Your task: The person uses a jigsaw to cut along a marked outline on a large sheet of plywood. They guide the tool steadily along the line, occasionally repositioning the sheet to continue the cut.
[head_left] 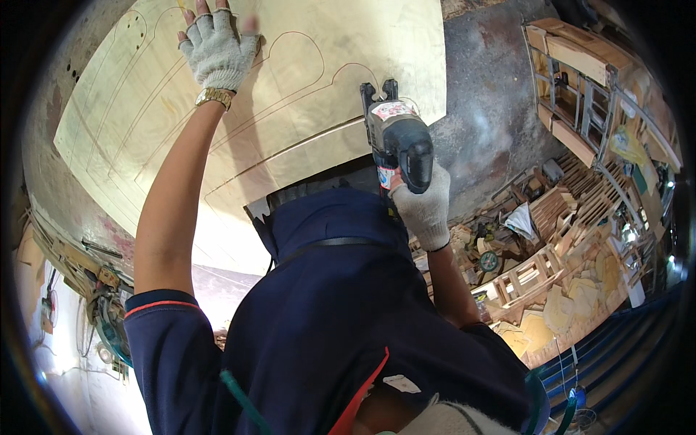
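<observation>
A large pale plywood sheet (174,80) lies in front of me, marked with curved red and dark outlines. My left hand (217,51), in a fingerless knit glove, rests flat on its far part with the fingers spread. A black and grey jigsaw (402,141) stands on the sheet's right part, beside a long cut that runs to the left. My right hand (424,206), gloved alike, is wrapped round the jigsaw's handle. The blade is hidden beneath the tool's body.
Under the sheet is a grey worktable (493,94). Wooden frames (573,58) stand at the far right. Wood offcuts (558,308) and slats pile up on the right, near a small green wheel (489,261). Machinery (109,326) sits at the lower left.
</observation>
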